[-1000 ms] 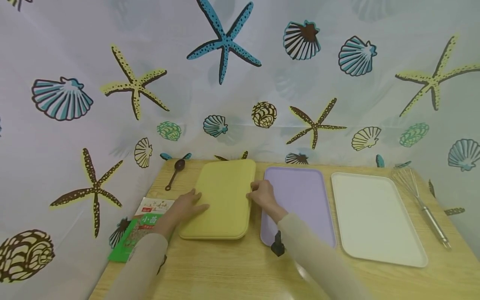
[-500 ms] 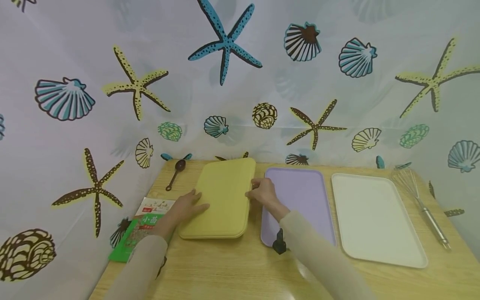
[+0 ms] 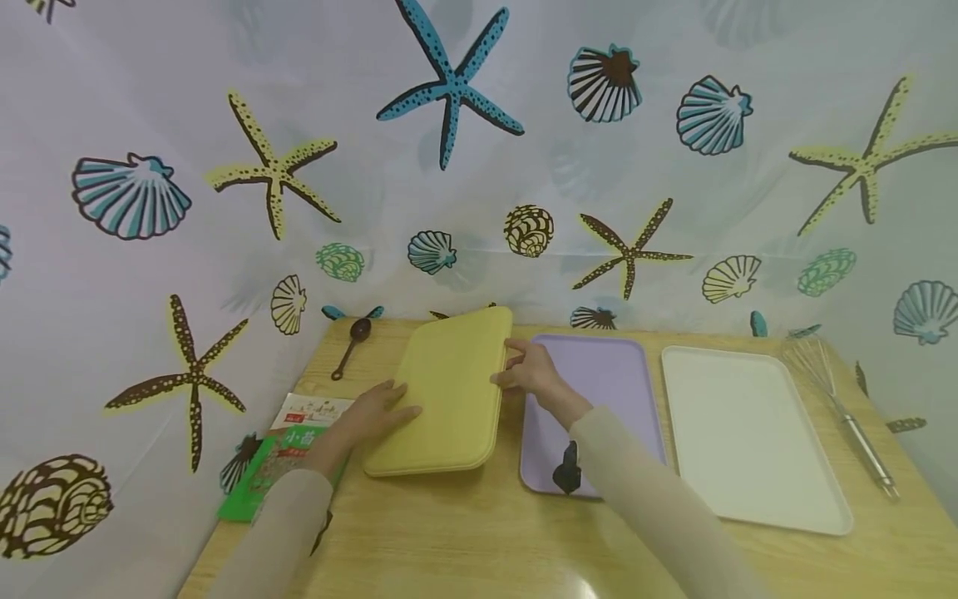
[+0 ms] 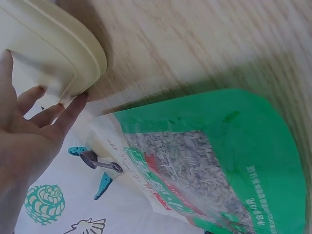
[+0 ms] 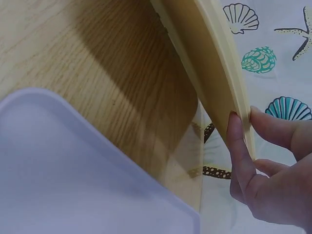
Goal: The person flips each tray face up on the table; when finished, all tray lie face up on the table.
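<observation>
A yellow tray [image 3: 449, 391], bottom side up, is tilted over the wooden table with its right side raised. My right hand [image 3: 535, 374] pinches its right rim; in the right wrist view, the fingers of this hand [image 5: 273, 180] lie on both sides of the edge, and the hollow inside of the tray [image 5: 204, 58] shows. My left hand [image 3: 367, 416] rests with spread fingers on the left side, fingertips at the rim near a rounded corner in the left wrist view. Right beside the left forearm lies a green bag of seeds [image 4: 170, 156].
A dark brown spoon [image 3: 349, 349] lies at the back left. Right of the yellow tray sit a purple tray [image 3: 599, 391], partly under my right forearm, and a white tray [image 3: 756, 433]. A whisk [image 3: 846, 416] lies at the far right. A patterned curtain [image 3: 479, 191] hangs behind.
My right hand has raised the yellow tray's right side, so it tilts more steeply to the left. My left hand stays almost in place on the left side.
</observation>
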`<action>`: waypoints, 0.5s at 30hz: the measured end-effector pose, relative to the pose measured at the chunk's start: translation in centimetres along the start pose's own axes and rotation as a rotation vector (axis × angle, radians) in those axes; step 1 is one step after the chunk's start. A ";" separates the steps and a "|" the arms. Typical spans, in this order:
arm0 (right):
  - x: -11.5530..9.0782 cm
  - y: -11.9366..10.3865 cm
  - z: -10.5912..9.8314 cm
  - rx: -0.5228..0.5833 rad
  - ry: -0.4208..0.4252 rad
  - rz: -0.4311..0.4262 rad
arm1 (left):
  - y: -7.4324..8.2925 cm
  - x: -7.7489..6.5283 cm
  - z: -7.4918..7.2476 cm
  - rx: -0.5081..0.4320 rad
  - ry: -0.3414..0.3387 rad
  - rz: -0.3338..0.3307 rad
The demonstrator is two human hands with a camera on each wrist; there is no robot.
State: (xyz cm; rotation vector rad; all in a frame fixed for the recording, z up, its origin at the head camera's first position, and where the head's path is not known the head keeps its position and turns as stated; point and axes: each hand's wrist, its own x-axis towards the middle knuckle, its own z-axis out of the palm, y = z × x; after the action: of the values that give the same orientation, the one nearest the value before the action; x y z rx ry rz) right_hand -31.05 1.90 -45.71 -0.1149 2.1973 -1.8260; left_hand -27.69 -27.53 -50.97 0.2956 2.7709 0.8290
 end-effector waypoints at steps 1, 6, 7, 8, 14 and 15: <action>0.1 -0.1 -0.1 0.000 -0.007 0.001 | 0.0 0.0 0.0 -0.009 -0.006 -0.005; 0.2 -0.7 -0.3 -0.003 -0.027 0.015 | 0.0 -0.4 -0.3 -0.065 -0.015 -0.010; 0.3 -0.8 -0.3 -0.001 -0.029 0.017 | 0.1 -0.6 -0.4 -0.077 -0.014 -0.011; 0.3 -0.9 -0.3 0.002 -0.029 0.020 | 0.1 -0.7 -0.5 -0.081 -0.010 -0.009; 0.3 -1.3 -0.5 0.006 -0.043 0.014 | 0.7 -1.6 -0.4 -0.097 -0.031 -0.037; 0.3 -1.4 -0.5 -0.001 -0.050 0.011 | 0.8 -1.8 -0.4 -0.095 -0.041 -0.038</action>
State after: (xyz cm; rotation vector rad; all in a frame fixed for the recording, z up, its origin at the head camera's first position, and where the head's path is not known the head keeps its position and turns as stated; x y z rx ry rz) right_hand -31.67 2.06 -44.34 -0.1465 2.1606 -1.7961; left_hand -25.95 -27.56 -49.95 0.2399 2.6804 0.9316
